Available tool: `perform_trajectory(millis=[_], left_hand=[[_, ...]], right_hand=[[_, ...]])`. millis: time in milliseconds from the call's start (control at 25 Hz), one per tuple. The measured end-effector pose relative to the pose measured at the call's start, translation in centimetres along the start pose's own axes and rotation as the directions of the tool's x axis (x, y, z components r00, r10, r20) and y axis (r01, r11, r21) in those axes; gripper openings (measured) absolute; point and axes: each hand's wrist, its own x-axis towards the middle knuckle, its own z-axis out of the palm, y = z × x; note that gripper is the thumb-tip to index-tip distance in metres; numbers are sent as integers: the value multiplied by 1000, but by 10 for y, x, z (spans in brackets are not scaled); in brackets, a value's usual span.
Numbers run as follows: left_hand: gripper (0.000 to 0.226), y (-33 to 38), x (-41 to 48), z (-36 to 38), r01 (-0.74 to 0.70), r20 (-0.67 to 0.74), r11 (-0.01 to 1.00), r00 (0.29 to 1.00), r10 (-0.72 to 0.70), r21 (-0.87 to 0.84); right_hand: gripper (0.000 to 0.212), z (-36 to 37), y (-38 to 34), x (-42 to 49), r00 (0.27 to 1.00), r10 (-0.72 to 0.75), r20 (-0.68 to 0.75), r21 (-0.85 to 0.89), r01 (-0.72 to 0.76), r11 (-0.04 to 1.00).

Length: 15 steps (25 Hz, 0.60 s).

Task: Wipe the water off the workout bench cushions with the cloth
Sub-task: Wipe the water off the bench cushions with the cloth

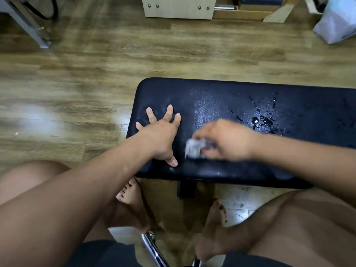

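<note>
Bench cushion (240,97): dark padded vinyl slab with rounded corners and a glossy, finely grained skin. Water (264,122): beaded droplets and one small pool on its right half. Left hand (160,135): fingers splayed straight, palm flat on the cushion's left end. Right hand (229,140): blurred, fingers curled around the cloth (193,149), a crumpled grey-white wad on the cushion's near middle. Floor (96,54): wood-grain planks.
</note>
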Motion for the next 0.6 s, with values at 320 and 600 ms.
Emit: perform_trajectory(millis=[320,600], left_hand=[[142,1,-5,-5,8,-9,1000,1000,-8,-21],[145,16,-8,-8,-37,-115,958,991,73,284]], right_hand=[[30,-48,89,62,839,434,-328,-112,-490,865],[39,33,-4,-85,999,-33,40,-100,36,994]])
